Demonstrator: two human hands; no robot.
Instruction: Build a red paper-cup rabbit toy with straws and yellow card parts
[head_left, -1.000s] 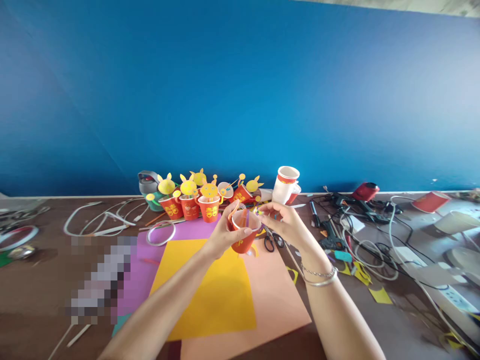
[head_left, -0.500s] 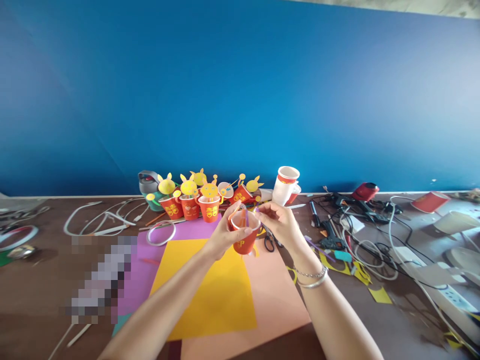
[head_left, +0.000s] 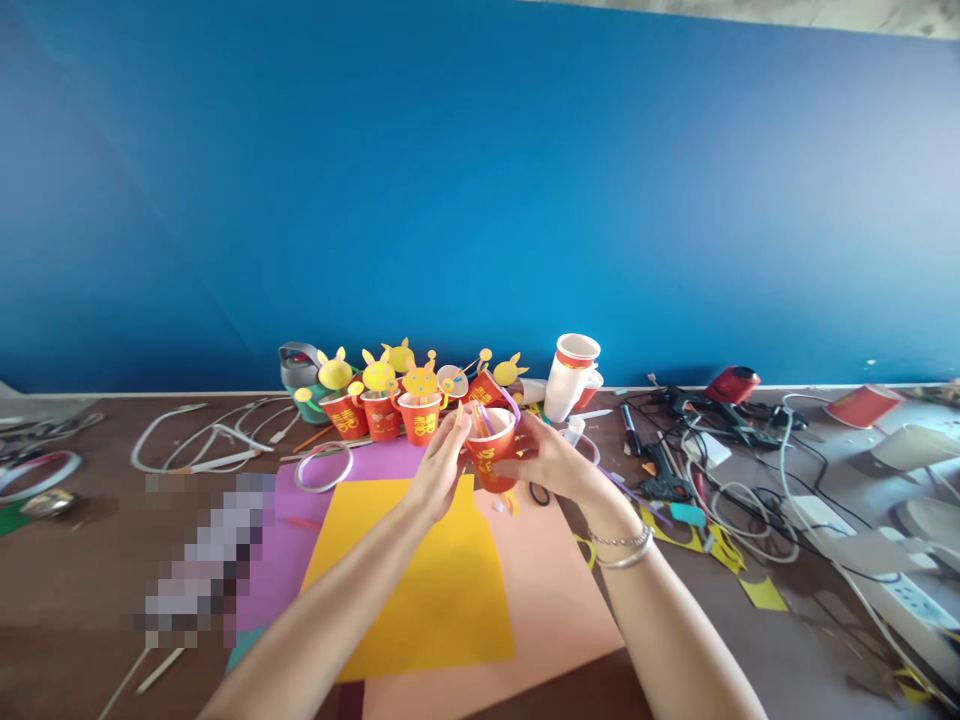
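Both my hands hold a small red paper cup [head_left: 491, 455] above the coloured paper sheets. My right hand [head_left: 551, 462] grips the cup's right side with the fingers wrapped round it; two bangles sit on that wrist. On the cup's left side my left hand [head_left: 440, 468] rests with its fingers stretched nearly straight. Orange and purple strips stick up out of the cup. Behind it stands a row of red cups with yellow bunny cut-outs [head_left: 379, 395].
Yellow [head_left: 420, 580], peach [head_left: 547, 600] and purple sheets lie under my arms. Black scissors [head_left: 538, 492] lie beside my right hand. A stack of white cups [head_left: 574, 365] stands behind. A glue gun [head_left: 660, 470], cables and a power strip clutter the right; tape rings and white cords lie left.
My right hand moved from pinching at the cup's rim to grasping its right side. My left fingers loosened from a wrap to lying straight. The cup shifted slightly away from me.
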